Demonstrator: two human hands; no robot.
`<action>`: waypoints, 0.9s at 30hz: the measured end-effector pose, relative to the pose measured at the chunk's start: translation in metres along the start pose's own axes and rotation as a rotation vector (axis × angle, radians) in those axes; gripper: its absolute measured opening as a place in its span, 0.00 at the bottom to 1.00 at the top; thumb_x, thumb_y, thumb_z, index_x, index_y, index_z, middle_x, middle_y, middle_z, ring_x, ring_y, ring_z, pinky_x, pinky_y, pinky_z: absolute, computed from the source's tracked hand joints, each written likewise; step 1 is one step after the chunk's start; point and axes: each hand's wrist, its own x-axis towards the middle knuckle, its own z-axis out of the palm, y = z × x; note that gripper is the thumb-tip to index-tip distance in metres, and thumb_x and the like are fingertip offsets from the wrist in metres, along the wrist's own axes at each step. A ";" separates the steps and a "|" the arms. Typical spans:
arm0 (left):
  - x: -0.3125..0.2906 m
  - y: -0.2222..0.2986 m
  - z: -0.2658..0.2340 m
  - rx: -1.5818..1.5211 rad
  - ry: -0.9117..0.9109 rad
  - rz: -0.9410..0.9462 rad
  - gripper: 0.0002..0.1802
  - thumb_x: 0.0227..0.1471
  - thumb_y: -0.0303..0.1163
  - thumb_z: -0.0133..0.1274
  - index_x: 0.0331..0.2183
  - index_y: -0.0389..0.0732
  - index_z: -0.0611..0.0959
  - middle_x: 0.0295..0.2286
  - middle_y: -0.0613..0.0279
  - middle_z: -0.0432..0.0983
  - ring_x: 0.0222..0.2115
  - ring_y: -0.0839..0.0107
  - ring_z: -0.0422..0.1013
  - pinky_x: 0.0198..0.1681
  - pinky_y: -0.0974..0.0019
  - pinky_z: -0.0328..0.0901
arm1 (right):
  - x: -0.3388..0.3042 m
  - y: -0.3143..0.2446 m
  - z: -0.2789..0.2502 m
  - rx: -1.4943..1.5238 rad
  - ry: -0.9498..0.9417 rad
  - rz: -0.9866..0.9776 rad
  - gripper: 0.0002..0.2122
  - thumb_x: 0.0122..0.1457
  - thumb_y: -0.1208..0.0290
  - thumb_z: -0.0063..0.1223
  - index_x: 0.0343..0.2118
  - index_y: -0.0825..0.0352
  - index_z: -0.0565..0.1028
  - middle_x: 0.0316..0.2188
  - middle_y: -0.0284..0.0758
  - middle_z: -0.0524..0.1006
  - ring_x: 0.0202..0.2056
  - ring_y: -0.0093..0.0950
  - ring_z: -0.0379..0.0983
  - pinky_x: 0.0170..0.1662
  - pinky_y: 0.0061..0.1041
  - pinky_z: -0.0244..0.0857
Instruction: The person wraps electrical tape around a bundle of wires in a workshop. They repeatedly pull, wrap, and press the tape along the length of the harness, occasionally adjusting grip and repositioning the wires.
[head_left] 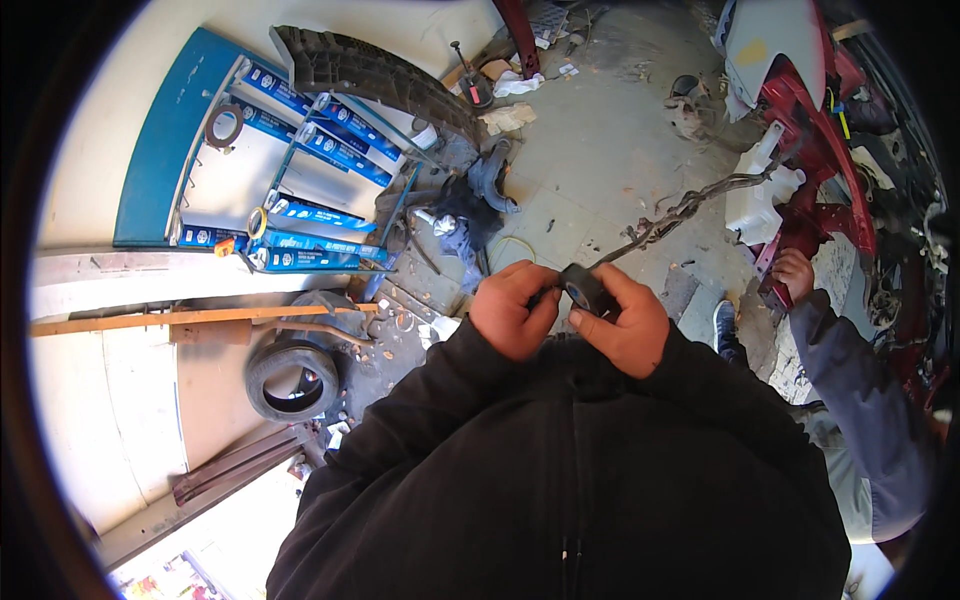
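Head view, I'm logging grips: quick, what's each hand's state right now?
Left hand: closed, fingers curled; what it pinches, if anything, cannot be told.
Right hand: closed on a black tape roll.

The head-worn fisheye looks steeply down, fingers close below.

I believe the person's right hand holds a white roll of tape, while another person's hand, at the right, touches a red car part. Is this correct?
Not quite: the roll of tape is black, as the head view shows. The right hand does hold it, and the other person's hand does touch a red car part.
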 end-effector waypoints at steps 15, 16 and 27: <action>0.009 0.004 0.017 -0.098 -0.117 -0.231 0.06 0.63 0.28 0.55 0.36 0.34 0.80 0.24 0.56 0.75 0.26 0.59 0.74 0.30 0.55 0.67 | 0.024 0.052 0.002 0.267 0.013 0.344 0.15 0.73 0.60 0.52 0.46 0.68 0.80 0.40 0.32 0.81 0.42 0.22 0.77 0.43 0.27 0.74; 0.008 0.005 0.017 -0.222 -0.136 -0.376 0.07 0.64 0.29 0.55 0.36 0.34 0.80 0.23 0.60 0.74 0.23 0.65 0.74 0.28 0.59 0.67 | 0.024 0.052 0.002 0.289 0.030 0.310 0.14 0.72 0.60 0.53 0.45 0.69 0.80 0.38 0.31 0.80 0.39 0.21 0.76 0.40 0.26 0.73; 0.002 0.005 0.003 -0.616 -0.209 -0.645 0.11 0.67 0.36 0.58 0.34 0.39 0.84 0.20 0.73 0.72 0.17 0.83 0.64 0.21 0.72 0.58 | 0.024 0.051 0.007 0.375 -0.008 0.126 0.16 0.74 0.67 0.53 0.59 0.71 0.73 0.52 0.35 0.77 0.46 0.26 0.78 0.47 0.29 0.78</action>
